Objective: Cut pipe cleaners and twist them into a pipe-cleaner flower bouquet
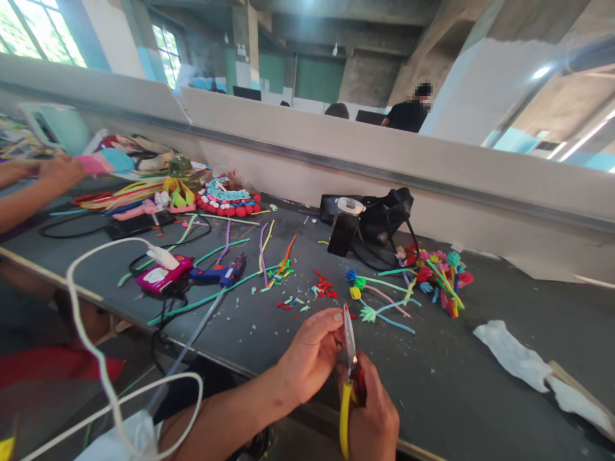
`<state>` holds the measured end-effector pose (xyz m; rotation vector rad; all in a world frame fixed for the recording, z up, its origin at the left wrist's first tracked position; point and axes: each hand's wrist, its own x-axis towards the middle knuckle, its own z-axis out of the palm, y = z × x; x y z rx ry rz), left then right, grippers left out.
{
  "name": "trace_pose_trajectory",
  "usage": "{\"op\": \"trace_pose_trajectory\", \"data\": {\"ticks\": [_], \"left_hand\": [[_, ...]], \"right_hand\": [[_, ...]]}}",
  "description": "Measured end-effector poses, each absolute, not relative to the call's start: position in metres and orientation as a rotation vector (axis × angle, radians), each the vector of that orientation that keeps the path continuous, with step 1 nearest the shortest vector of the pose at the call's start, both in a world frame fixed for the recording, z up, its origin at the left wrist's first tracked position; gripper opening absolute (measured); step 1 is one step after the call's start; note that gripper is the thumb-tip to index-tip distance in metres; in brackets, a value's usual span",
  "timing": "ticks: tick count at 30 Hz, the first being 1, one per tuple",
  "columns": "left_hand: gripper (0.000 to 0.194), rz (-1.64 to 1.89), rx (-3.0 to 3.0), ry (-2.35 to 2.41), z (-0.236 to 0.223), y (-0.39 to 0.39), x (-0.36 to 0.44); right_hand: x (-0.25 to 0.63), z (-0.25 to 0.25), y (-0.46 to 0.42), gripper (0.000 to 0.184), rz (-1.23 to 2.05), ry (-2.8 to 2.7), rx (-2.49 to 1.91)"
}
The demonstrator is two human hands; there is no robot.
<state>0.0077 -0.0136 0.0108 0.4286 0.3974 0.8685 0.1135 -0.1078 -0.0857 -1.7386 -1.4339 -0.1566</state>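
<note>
My right hand point(372, 410) is closed round the handles of a pair of scissors point(350, 336) with a yellow grip, its blades pointing up and away from me. Beside the blade tips, my left hand point(312, 352) pinches a small red pipe cleaner piece point(344, 308), mostly hidden by fingers and blades. Just beyond my hands lie short red pipe cleaner bits point(325, 285) and green and yellow bits point(283, 274). Small pipe cleaner flowers on long stems, among them a mint green flower point(368, 314) and a yellow flower point(355, 292), lie to the right.
A blue glue gun point(223, 274) and a magenta device point(163, 275) with cables lie left. A phone point(343, 234) leans before a black bag point(384, 221). Finished flowers point(439, 275) and crumpled white tissue point(512, 352) lie right. Another person's hand point(60, 176) works at far left.
</note>
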Motion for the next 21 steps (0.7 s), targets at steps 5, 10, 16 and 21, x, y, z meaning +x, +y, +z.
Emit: {"op": "trace_pose_trajectory", "data": {"ticks": [5,10,16,21], "left_hand": [[0.012,0.885,0.497,0.382,0.013,-0.015,0.008],[0.013,0.897,0.532,0.402,0.014,-0.013,0.007],[0.018,0.952,0.852,0.496,0.007,0.001,0.001],[0.018,0.985,0.934,0.546,0.003,0.007,-0.001]], "right_hand": [[0.114,-0.086,-0.106,0.027,-0.216,-1.43,-1.738],[0.116,-0.087,-0.107,0.03,-0.238,-1.435,-1.763],[0.12,-0.081,-0.106,0.033,-0.3,-1.474,-1.732],[0.119,-0.076,-0.105,0.033,-0.282,-1.482,-1.717]]}}
